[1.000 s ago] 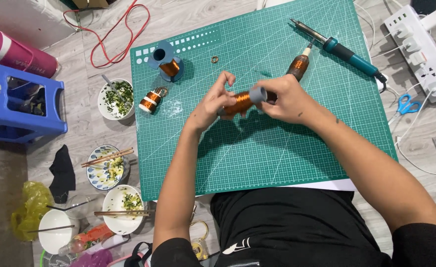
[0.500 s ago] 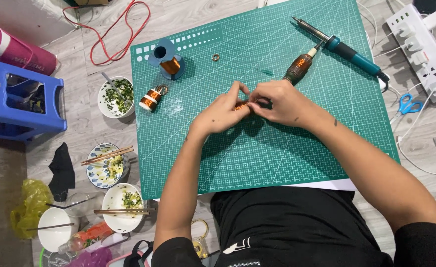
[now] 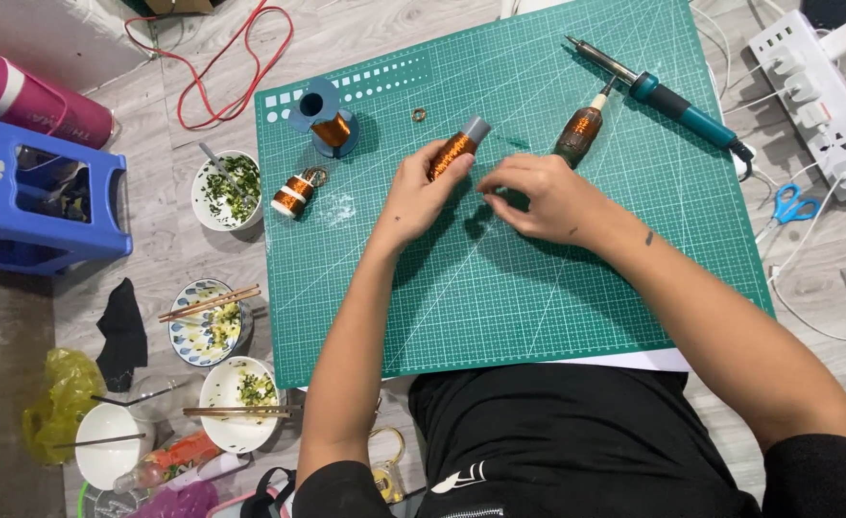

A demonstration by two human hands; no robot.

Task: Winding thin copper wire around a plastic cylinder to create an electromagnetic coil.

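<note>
Head view — copper-wire coil held over green cutting mat (image 3: 500, 288).

Mat on grey floor, spanning most of frame. Blue plastic stool (image 3: 44, 197) at far left; white power strip (image 3: 811, 86) at top right. Teal-handled soldering iron (image 3: 667, 96) lying on mat's upper right, brown-handled tool (image 3: 579, 129) just beside. Left hand (image 3: 418, 197) — fingers curled shut around lower end of grey-capped copper coil (image 3: 456, 149), tilted up to right. Right hand (image 3: 548, 197) near coil, fingertips pinched together; anything between them too fine to tell. Blue spool (image 3: 322, 120) and smaller spool (image 3: 295, 192) at mat's upper left.
</note>
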